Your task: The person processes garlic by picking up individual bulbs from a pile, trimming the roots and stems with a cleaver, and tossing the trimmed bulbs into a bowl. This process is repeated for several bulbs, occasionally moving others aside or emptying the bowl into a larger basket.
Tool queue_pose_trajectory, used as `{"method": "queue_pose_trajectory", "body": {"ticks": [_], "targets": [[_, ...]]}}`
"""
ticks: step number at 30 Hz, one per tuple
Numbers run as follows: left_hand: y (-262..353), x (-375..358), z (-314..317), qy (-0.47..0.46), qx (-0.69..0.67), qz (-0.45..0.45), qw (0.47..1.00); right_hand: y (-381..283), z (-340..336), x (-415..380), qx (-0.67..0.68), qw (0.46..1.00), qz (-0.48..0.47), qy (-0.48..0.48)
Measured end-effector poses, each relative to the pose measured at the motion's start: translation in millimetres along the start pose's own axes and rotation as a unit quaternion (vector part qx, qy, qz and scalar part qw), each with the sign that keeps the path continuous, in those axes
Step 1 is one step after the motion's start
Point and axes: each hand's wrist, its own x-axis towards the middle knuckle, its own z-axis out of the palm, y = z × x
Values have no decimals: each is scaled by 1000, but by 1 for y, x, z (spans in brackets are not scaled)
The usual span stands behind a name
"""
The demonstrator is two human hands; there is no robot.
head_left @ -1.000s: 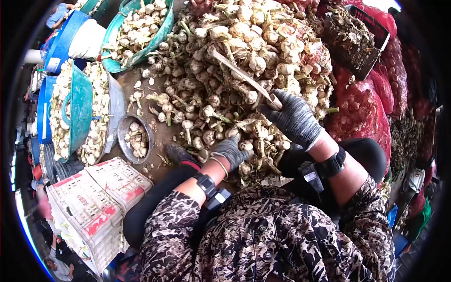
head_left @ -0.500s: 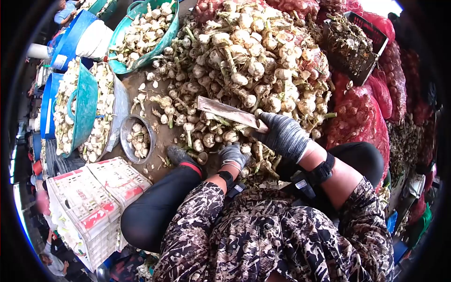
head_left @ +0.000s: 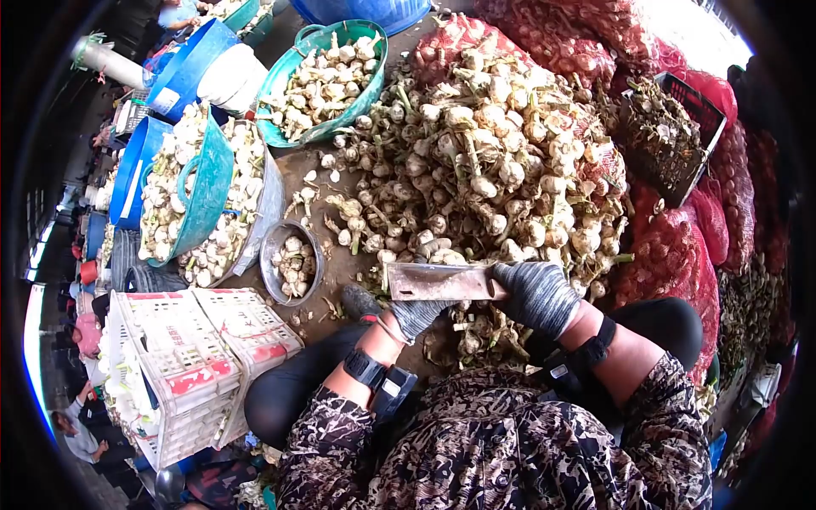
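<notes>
My right hand [head_left: 540,296], in a grey knitted glove, is wrapped round the handle end of a cleaver [head_left: 438,283]. The cleaver's broad, stained blade lies level and points left. Below and partly behind the blade is my left hand [head_left: 418,316], gloved the same way. The blade covers most of its fingers, so its grip is hidden. Just beyond the blade rises a large heap of garlic bulbs [head_left: 510,170] with stems and dry skins. More trimmed leaves and bulbs [head_left: 489,336] lie between my legs, under the right hand.
At the left stand a round metal bowl [head_left: 291,263] of garlic, a tilted green tub [head_left: 204,183] and white plastic crates [head_left: 183,340]. Another green tub [head_left: 285,127] of bulbs is farther back. Red mesh sacks [head_left: 667,263] and a black crate of scraps [head_left: 680,144] flank the heap at right.
The cleaver has swung from slanting to level and moved nearer to me, now over my left hand. The left hand has moved slightly left in view. My view has shifted too.
</notes>
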Motion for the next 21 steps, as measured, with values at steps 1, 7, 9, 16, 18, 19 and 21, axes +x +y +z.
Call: {"method": "queue_pose_trajectory", "body": {"ticks": [1,7,9,16,18,19,21], "targets": [[11,-10,-6,58,-288,-10,956,-2,0,0,3,1000,-20,9],[19,-46,-8,-8,-885,48,462,-14,8,-1,-3,999,-49,5],[23,-56,-3,145,-666,-50,730,-14,11,-1,-13,999,-38,-4],[87,-43,-30,215,-398,2,892,15,31,5,-49,997,-61,21],[102,-48,-37,237,-424,-61,872,34,40,12,-30,992,77,94],[123,-51,-51,234,-350,-27,907,56,30,21,-57,983,166,54],[113,-61,-58,234,-534,-81,809,60,21,21,72,980,151,111]]}}
